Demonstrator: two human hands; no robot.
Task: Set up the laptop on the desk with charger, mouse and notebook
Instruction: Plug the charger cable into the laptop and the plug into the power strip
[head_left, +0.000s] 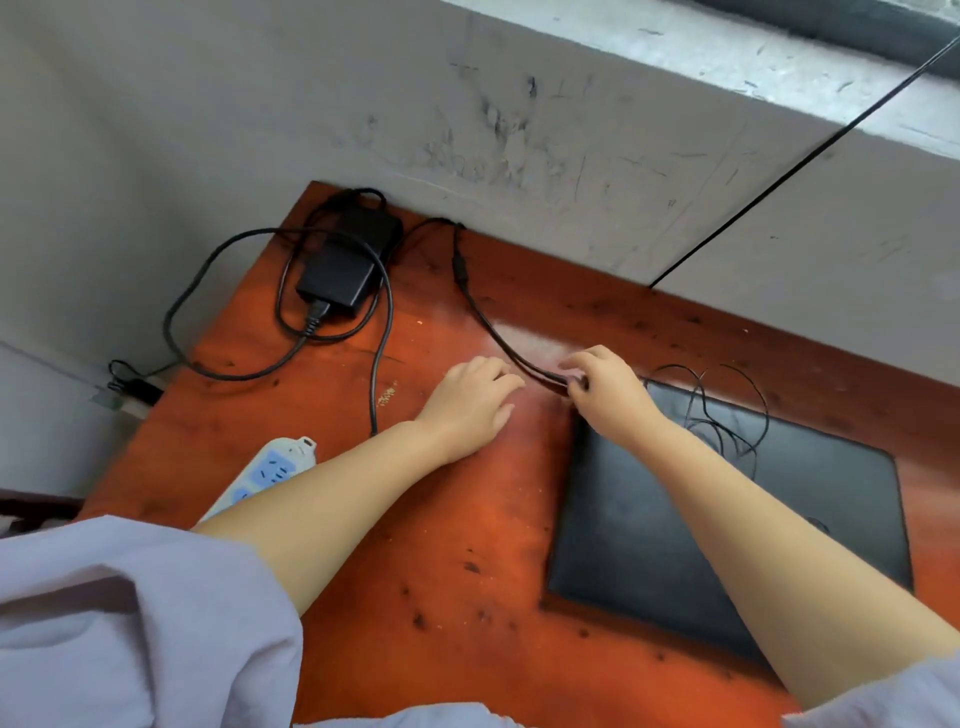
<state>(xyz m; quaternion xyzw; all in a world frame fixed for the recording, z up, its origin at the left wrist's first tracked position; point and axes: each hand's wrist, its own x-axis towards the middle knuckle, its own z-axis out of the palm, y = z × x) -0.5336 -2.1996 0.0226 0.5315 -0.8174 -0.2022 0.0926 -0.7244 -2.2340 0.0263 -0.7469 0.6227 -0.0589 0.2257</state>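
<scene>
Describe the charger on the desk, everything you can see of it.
The charger is a black, matte, plastic-looking brick lying flat near the desk's far left corner, close to the wall. A black power cord plugs into its near end and loops around it, spilling over the desk's left edge. A thinner black cable leaves the far side and curves across the wood to the right hand, which pinches its end at the closed laptop's back left corner. The left hand rests beside it.
</scene>
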